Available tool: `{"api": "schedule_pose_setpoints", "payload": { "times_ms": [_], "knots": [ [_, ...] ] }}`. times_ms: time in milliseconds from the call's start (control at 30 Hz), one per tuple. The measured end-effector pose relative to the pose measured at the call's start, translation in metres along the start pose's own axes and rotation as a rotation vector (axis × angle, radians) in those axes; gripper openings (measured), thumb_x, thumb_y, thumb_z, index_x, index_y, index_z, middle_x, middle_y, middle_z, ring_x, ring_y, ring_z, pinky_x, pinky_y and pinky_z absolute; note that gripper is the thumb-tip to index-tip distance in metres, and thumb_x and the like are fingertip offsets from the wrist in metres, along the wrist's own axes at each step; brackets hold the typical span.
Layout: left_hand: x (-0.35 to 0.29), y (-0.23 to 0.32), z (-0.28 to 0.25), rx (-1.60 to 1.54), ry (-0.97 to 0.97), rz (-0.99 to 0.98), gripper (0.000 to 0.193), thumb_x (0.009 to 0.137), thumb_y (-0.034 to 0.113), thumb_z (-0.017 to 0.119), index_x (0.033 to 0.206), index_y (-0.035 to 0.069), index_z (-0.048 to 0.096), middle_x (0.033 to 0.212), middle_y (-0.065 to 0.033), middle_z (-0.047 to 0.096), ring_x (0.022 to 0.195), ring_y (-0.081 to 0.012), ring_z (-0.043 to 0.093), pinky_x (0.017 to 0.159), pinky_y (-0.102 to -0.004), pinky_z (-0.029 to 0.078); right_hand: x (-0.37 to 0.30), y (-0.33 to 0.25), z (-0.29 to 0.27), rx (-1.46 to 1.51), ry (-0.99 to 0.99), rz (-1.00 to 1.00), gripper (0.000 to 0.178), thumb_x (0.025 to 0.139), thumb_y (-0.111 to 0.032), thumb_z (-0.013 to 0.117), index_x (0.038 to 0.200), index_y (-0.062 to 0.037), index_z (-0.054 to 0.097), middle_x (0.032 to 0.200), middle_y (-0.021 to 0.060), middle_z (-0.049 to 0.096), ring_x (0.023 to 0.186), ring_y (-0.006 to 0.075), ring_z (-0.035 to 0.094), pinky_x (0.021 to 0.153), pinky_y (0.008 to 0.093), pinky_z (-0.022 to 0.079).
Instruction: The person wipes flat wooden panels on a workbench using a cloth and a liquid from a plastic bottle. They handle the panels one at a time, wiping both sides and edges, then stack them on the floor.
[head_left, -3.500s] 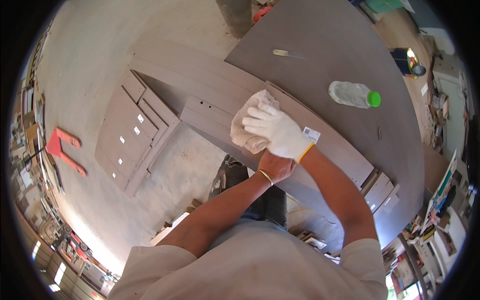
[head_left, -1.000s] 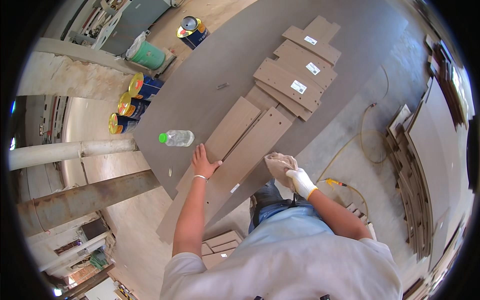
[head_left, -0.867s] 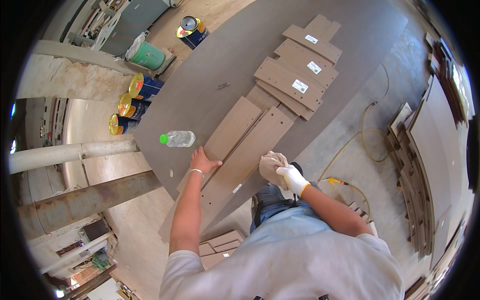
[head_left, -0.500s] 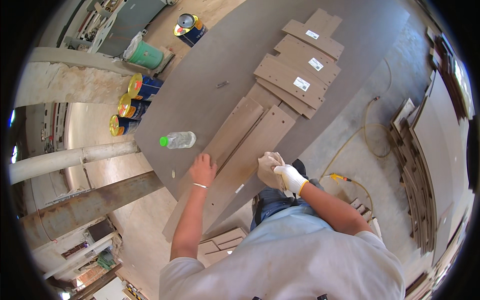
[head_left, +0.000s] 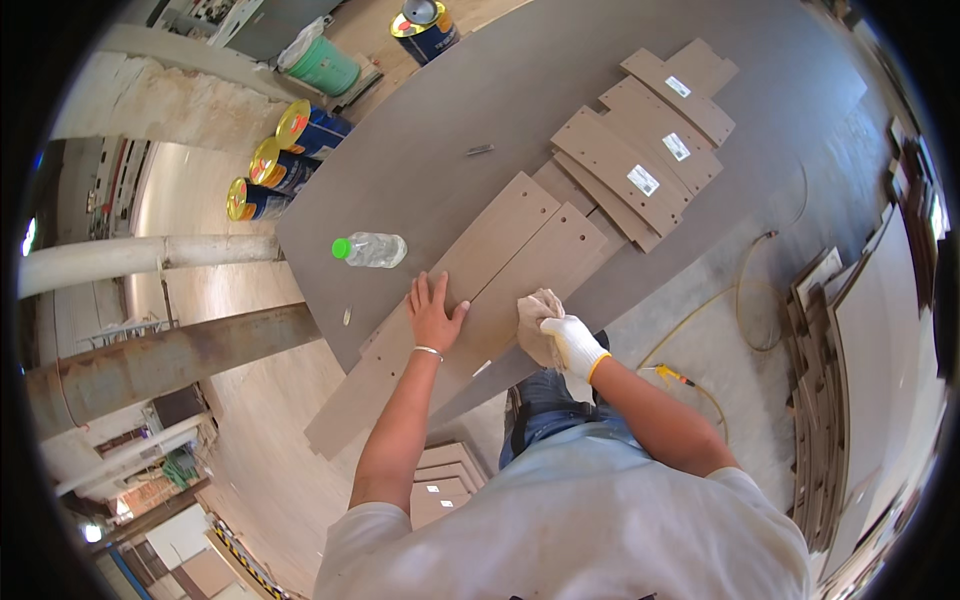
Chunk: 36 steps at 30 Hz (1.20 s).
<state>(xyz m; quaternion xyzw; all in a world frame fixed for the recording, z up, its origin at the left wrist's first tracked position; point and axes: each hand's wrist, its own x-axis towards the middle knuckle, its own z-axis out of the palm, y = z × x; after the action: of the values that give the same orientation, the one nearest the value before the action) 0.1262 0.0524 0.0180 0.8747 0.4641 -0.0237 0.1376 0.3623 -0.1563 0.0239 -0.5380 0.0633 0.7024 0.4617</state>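
My bare left hand (head_left: 434, 320) lies spread on a brown board panel (head_left: 496, 228), near its left edge. A second brown panel (head_left: 548, 248) lies alongside it, only a narrow seam between the two. Both have small drilled holes at their far ends. In a white knitted glove, my right hand (head_left: 574, 344) grips a crumpled beige rag (head_left: 535, 325) over the near right edge of the second panel. Beyond the panels, shorter drilled boards (head_left: 610, 140) with white labels lie overlapped on the large grey-brown work surface (head_left: 430, 160).
A clear bottle with a green cap (head_left: 372, 250) lies left of the panels. Small pieces (head_left: 480, 150) sit on the surface. Paint cans (head_left: 312, 128) and a green bucket (head_left: 325, 66) stand at far left. To the right are a yellow hose (head_left: 738, 290) and stacked boards (head_left: 850, 370).
The gap between the two panels has narrowed to a seam. My left hand has gone from curled at the left panel's edge to spread flat on it. My right hand still holds the rag.
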Motion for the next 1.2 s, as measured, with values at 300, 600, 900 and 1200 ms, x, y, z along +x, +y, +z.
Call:
{"api": "schedule_pose_setpoints", "payload": {
  "times_ms": [300, 600, 900, 1200],
  "knots": [
    [-0.043, 0.038, 0.025, 0.075, 0.120, 0.024, 0.076, 0.103, 0.045, 0.058, 0.165, 0.008, 0.036, 0.175, -0.0243, 0.020, 0.163, -0.0458, 0.013, 0.129, -0.0672, 0.006, -0.005, 0.011, -0.015, 0.206, -0.055, 0.123, 0.030, 0.095, -0.019, 0.072, 0.117, -0.0009, 0.067, 0.097, 0.0083, 0.067, 0.082, 0.0218, 0.068, 0.068, 0.0387, 0.054],
    [-0.042, 0.023, 0.023, 0.054, 0.070, 0.057, 0.076, 0.103, 0.042, 0.057, 0.166, 0.007, 0.035, 0.176, -0.0226, 0.021, 0.163, -0.0434, 0.015, 0.129, -0.0660, 0.007, -0.049, -0.025, -0.002, 0.315, -0.074, -0.018, 0.033, 0.098, -0.017, 0.072, 0.128, -0.0043, 0.067, 0.118, 0.0113, 0.071, 0.103, 0.0326, 0.073, 0.088, 0.0482, 0.062],
    [-0.069, -0.048, 0.066, 0.136, 0.325, -0.373, 0.077, 0.103, 0.037, 0.056, 0.167, 0.004, 0.029, 0.178, -0.0194, 0.020, 0.164, -0.0394, 0.016, 0.130, -0.0613, 0.012, 0.035, -0.011, 0.130, -1.527, -0.353, -1.479, 0.033, 0.076, -0.025, 0.074, 0.105, -0.0071, 0.072, 0.121, 0.0109, 0.066, 0.127, 0.0302, 0.057, 0.116, 0.0455, 0.041],
    [-0.069, -0.020, 0.033, 0.088, 0.285, -0.395, 0.071, 0.103, 0.032, 0.054, 0.164, 0.001, 0.033, 0.172, -0.0252, 0.027, 0.161, -0.0433, 0.021, 0.129, -0.0627, 0.012, 0.090, -0.226, 0.053, -1.482, 0.619, -0.717, 0.023, 0.097, -0.019, 0.060, 0.116, -0.0075, 0.069, 0.132, 0.0143, 0.064, 0.126, 0.0295, 0.059, 0.112, 0.0434, 0.044]
  ]
}}
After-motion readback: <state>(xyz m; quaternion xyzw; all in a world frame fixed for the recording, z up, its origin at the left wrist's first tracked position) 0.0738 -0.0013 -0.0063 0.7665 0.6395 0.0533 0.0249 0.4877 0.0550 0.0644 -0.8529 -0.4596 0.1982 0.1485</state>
